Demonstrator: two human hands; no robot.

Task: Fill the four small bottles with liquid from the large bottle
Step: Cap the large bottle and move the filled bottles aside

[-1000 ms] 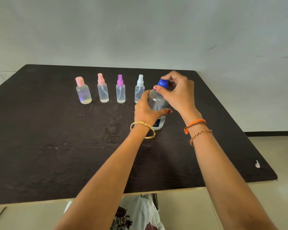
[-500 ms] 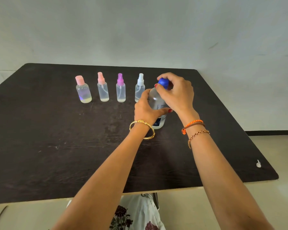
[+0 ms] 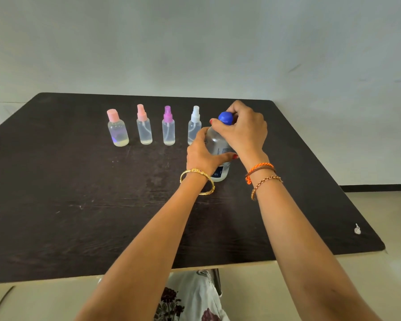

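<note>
The large clear bottle (image 3: 218, 144) stands upright on the dark table (image 3: 79, 193), right of centre. My left hand (image 3: 202, 156) grips its body. My right hand (image 3: 245, 128) pinches its blue cap (image 3: 226, 118) from above. Four small clear bottles stand in a row to the left: one with a pink flip cap (image 3: 117, 130), one with a pink spray top (image 3: 144, 126), one with a purple spray top (image 3: 168, 128), and one with a white spray top (image 3: 194, 126). Each holds some clear liquid. My left hand hides part of the white-topped one.
A small white scrap (image 3: 357, 229) lies near the table's front right corner. A grey wall rises behind the table. My floral clothing shows below the table's front edge.
My right hand has shifted its fingers round the blue cap, turning on it. The large bottle and my left hand stay where they were.
</note>
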